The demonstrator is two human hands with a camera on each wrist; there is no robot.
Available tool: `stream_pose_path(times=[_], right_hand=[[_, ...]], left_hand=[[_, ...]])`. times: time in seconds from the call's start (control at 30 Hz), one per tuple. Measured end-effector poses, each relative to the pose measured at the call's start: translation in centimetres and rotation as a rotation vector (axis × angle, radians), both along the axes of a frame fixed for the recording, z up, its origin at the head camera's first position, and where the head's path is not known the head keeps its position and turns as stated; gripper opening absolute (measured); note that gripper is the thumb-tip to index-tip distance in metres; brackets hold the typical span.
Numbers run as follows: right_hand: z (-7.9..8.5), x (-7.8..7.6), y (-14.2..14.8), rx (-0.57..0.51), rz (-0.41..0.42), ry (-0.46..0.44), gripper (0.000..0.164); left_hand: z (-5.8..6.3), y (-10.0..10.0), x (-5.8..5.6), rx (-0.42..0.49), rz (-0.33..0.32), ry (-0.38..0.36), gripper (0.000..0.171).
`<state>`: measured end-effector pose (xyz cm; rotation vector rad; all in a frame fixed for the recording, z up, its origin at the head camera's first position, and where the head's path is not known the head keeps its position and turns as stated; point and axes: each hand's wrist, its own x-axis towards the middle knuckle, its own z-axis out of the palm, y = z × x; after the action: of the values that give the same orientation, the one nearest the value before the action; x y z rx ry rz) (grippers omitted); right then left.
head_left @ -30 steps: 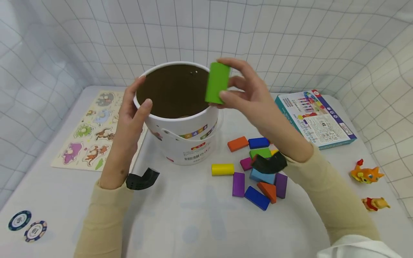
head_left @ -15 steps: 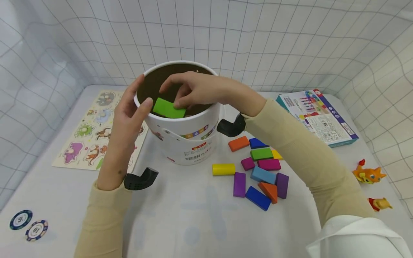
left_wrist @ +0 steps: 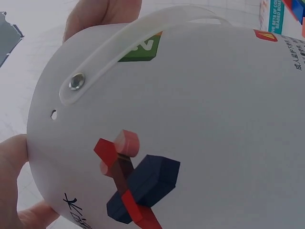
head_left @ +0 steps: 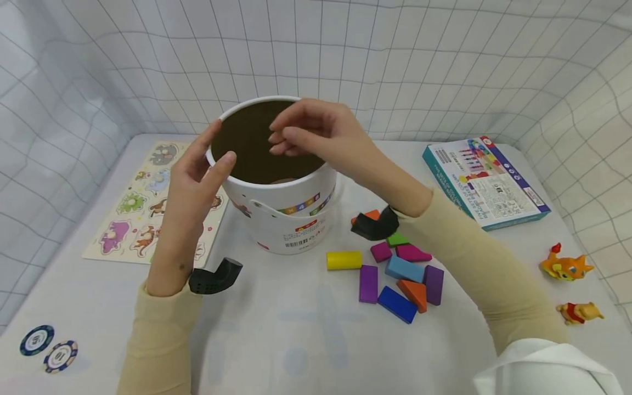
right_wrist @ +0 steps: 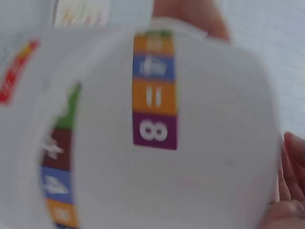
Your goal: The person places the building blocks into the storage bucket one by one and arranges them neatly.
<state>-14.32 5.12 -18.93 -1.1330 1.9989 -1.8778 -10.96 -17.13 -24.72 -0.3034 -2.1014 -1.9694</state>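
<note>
A white bucket [head_left: 276, 203] with printed number strips stands upright on the table, its dark inside open to me. My left hand [head_left: 190, 175] grips its left rim, thumb at the rim's near side and fingers round the outside. Above the bucket's opening hangs my right hand [head_left: 326, 131], fingers loosely bent and nothing between them. In the left wrist view the bucket's wall [left_wrist: 228, 119] and its pale handle [left_wrist: 143, 36] fill most of the picture. The bucket's lower inside is mostly hidden, with a small pale patch showing near the front.
Several coloured blocks, among them a yellow cylinder [head_left: 344, 260] and a blue block [head_left: 397, 305], lie right of the bucket. An animal puzzle board [head_left: 116, 219] lies left, a boxed set [head_left: 489, 184] right. Two chips [head_left: 61, 356] and two figurines [head_left: 566, 265] sit near the sides.
My right hand carried a green block from the right rim into the bucket and let it go. It has now drawn back up and rightward without the block. The left hand stays on the rim.
</note>
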Motion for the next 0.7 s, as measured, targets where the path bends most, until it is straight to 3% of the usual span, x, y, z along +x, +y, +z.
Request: stream_pose_path(times=[0.1, 0.23, 0.3, 0.47, 0.6, 0.7], right_hand=[[-1.3, 2.5, 3.7, -0.113, -0.101, -0.019, 0.016], [-4.4, 5.3, 9.9, -0.113, -0.276, -0.068, 0.017], [-6.3, 6.4, 13.0, -0.053, -0.353, -0.120, 0.018], [-11.6, 8.8, 19.1, 0.191, -0.444, -0.223, 0.025], [-15.5, 10.8, 21.3, 0.387, -0.485, -0.283, 0.031], [-17.4, 12.1, 21.6, 0.469, -0.469, -0.323, 0.036]], left_hand=[[0.0, 0.1, 0.0, 0.017, 0.002, -0.009, 0.053], [0.1, 0.2, 0.0, 0.034, 0.000, -0.017, 0.053], [0.1, 0.2, 0.0, 0.033, 0.005, -0.020, 0.053], [0.0, 0.1, 0.1, 0.044, 0.014, -0.023, 0.052], [0.0, 0.2, 0.1, 0.059, 0.003, -0.009, 0.053], [-0.1, 0.2, 0.1, 0.080, -0.007, -0.004, 0.053]])
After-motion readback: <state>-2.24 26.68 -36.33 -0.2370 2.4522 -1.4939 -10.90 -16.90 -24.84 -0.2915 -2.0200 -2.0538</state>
